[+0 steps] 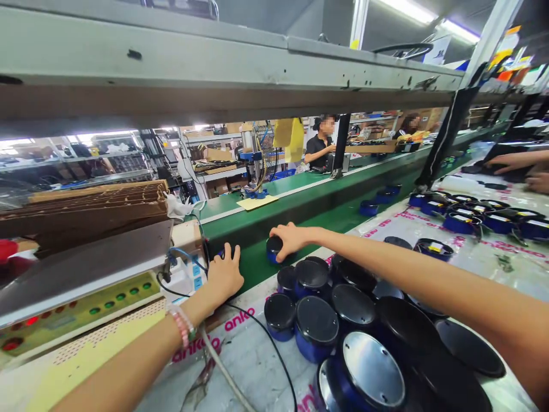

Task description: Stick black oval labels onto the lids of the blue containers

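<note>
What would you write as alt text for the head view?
A person's right grip holds a round, black-topped blue part on a green belt. The left grip is farther left, its contents, if any, mostly hidden. Nearer the camera, similar parts crowd a plastic-covered worktop.

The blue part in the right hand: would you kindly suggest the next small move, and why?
Perhaps open the right hand and leave the blue part there: it appears to rest on the green belt, where other blue parts sit farther along.

bright overhead tubes (407,9) | glare on silver disc (374,369) | wide-angle edge stretch
</note>
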`<move>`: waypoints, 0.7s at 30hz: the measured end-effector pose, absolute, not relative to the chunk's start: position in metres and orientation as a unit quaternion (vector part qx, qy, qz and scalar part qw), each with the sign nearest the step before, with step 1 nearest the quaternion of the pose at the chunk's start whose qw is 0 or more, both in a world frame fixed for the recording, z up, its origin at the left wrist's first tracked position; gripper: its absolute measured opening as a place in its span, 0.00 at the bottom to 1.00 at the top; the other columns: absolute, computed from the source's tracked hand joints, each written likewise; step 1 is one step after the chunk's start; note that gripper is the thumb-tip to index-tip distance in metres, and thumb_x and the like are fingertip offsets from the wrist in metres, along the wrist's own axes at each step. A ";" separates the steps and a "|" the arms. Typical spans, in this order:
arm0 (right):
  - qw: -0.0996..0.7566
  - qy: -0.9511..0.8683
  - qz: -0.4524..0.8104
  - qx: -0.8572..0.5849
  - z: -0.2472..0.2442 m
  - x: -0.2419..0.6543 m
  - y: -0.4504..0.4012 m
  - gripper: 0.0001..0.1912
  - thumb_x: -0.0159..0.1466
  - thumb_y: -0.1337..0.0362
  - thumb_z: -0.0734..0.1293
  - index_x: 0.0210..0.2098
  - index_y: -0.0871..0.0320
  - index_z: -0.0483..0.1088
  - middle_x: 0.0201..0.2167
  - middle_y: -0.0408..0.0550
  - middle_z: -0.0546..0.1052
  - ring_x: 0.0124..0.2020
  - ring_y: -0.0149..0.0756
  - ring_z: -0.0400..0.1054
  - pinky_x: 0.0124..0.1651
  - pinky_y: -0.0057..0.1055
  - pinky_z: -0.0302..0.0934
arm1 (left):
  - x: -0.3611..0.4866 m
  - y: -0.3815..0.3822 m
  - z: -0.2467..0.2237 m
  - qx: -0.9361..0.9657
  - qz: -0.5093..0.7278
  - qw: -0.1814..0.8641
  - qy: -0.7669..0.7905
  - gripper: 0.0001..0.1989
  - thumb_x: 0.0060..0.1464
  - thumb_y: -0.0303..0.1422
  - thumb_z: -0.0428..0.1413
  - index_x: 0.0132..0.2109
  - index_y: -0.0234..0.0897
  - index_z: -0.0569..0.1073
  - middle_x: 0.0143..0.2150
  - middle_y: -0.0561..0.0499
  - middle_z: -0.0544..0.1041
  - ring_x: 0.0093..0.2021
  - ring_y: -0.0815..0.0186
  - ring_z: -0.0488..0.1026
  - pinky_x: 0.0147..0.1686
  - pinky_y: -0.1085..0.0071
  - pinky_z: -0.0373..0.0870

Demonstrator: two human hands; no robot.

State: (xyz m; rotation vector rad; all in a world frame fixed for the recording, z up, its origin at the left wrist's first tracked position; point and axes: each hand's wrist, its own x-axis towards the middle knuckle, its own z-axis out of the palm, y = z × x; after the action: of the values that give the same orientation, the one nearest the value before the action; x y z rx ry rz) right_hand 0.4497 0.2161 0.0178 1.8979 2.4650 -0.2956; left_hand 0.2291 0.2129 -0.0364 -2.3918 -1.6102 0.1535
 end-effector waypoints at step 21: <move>-0.070 0.274 0.012 0.959 0.022 0.588 -0.333 0.30 0.46 0.51 0.72 0.45 0.58 0.67 0.42 0.52 0.72 0.45 0.49 0.65 0.49 0.40 0.58 | 0.289 0.129 0.112 -0.859 -0.360 0.085 -0.354 0.33 0.55 0.59 0.38 0.63 0.52 0.43 0.60 0.46 0.57 0.56 0.48 0.65 0.50 0.52 0.68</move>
State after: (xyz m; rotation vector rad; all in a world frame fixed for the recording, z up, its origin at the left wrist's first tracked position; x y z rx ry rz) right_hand 0.5875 -0.3332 0.0216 3.1554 0.9032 0.0385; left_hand 0.2887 0.1295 0.1117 -2.5619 -1.0547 -1.0745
